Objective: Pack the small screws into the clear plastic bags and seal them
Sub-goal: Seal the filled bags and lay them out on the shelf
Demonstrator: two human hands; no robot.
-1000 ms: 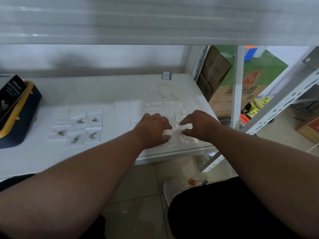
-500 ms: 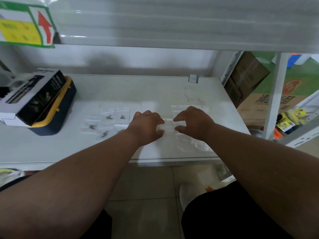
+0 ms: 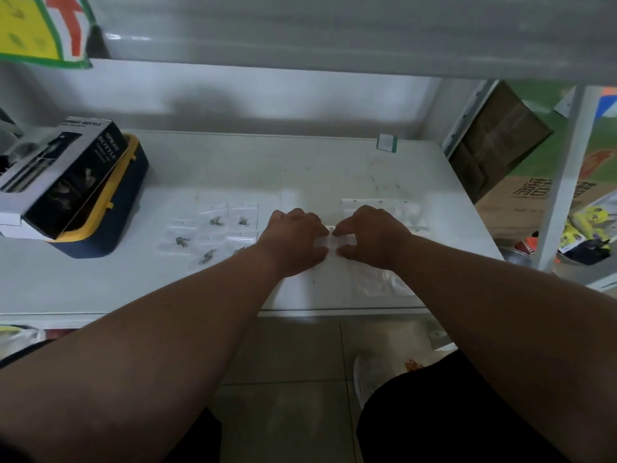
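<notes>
With both hands down on the white bench (image 3: 300,168), I read this as the bagging or sealing step on one clear plastic bag (image 3: 330,243). My left hand (image 3: 295,238) and right hand (image 3: 369,237) face each other, fingers and thumbs curled and pinching that bag's two ends; whether a screw is inside I cannot tell. To the left lie filled bags with small screws (image 3: 213,240), apparently done; empty bags (image 3: 380,208) sit just beyond my right hand. Next I would judge the call is to press the strip closed along its length, then set the bag with the filled ones. A spray bottle box (image 3: 63,175) rests far left.
</notes>
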